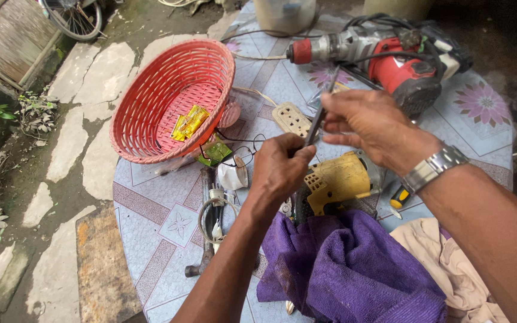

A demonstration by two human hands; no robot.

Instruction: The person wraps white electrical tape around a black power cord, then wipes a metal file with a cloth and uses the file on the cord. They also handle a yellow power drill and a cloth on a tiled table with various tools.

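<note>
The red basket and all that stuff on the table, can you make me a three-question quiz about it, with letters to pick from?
1. Where do the yellow packets lie?
A. Inside the red basket
B. On the purple towel
C. Under the drill

2. What colour is the towel at the table's near edge?
A. Green
B. Purple
C. White

3. How is the thin dark tool held?
A. Lying loose on the table
B. Held by both hands
C. Dropped in the basket

Answers:
1 A, the packets rest on the basket's floor.
2 B, the towel is purple.
3 B, the left hand grips its lower end and the right hand pinches it higher up.
</note>
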